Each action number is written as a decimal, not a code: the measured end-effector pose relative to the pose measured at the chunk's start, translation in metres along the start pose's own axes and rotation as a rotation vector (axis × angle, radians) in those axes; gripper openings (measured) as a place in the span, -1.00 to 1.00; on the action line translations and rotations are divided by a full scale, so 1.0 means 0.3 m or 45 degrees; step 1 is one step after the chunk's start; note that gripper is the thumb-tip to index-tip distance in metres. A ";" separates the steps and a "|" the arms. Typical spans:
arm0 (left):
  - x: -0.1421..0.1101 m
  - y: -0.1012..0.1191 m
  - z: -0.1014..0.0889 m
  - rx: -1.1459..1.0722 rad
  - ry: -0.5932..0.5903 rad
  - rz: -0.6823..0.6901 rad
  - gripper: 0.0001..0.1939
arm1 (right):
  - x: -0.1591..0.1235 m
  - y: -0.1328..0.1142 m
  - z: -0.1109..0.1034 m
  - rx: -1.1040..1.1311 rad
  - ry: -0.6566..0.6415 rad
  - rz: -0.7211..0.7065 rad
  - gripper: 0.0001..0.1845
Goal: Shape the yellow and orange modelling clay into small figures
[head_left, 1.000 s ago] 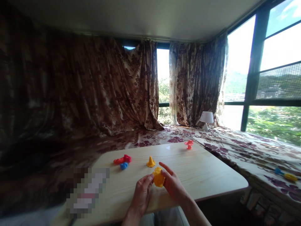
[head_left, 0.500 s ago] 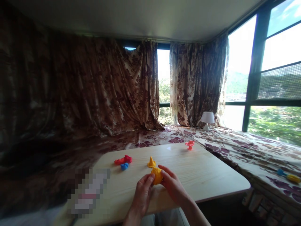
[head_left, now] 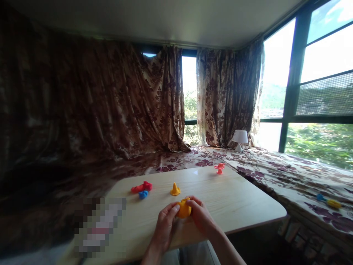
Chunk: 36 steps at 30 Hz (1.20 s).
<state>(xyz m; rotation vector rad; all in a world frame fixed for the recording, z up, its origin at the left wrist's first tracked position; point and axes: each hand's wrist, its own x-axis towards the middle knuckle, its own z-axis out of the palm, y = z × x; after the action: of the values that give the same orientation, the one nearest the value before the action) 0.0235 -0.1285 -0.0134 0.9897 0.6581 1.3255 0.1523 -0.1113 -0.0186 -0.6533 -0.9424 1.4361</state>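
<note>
Between both hands, above the near part of the pale wooden table [head_left: 242, 200], is a rounded lump of yellow modelling clay [head_left: 184, 209]. My left hand [head_left: 166, 222] is closed on its left side, thumb against the surface. From the right, my right hand [head_left: 201, 215] grips it with thumb and fingers near the top. Just beyond the lump, a yellow clay cone with a wide base [head_left: 174, 189] stands upright on the table. Farther left lie a red clay piece [head_left: 141, 187] and a small blue clay piece [head_left: 143, 194], close together.
A pinkish-red piece [head_left: 220, 168] stands at the table's far right corner. A blurred-out flat object [head_left: 100, 228] lies at the near left. On the flowered cloth to the right are a blue and yellow item [head_left: 329, 201] and a white lamp [head_left: 239, 139] farther back.
The right fingers have drawn in and bent over the top of the yellow lump, where they were stretched beyond it before. The view has shifted slightly; the pieces on the table stay put.
</note>
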 end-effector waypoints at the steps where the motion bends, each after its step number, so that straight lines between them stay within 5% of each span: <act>1: 0.001 0.000 0.000 -0.007 0.010 -0.002 -0.73 | 0.001 0.000 0.000 0.002 0.004 -0.005 -0.81; 8: 0.011 -0.009 -0.005 -0.017 0.154 0.075 -0.77 | -0.006 -0.003 0.006 -0.073 0.022 -0.007 -0.78; 36: 0.017 -0.013 0.005 0.326 0.237 0.193 -0.75 | -0.006 -0.005 0.013 -0.273 -0.015 -0.069 -0.75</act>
<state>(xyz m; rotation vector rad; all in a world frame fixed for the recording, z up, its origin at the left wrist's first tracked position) 0.0275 -0.1236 -0.0153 1.1480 0.9267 1.5044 0.1500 -0.1139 -0.0156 -0.7713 -1.1248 1.3026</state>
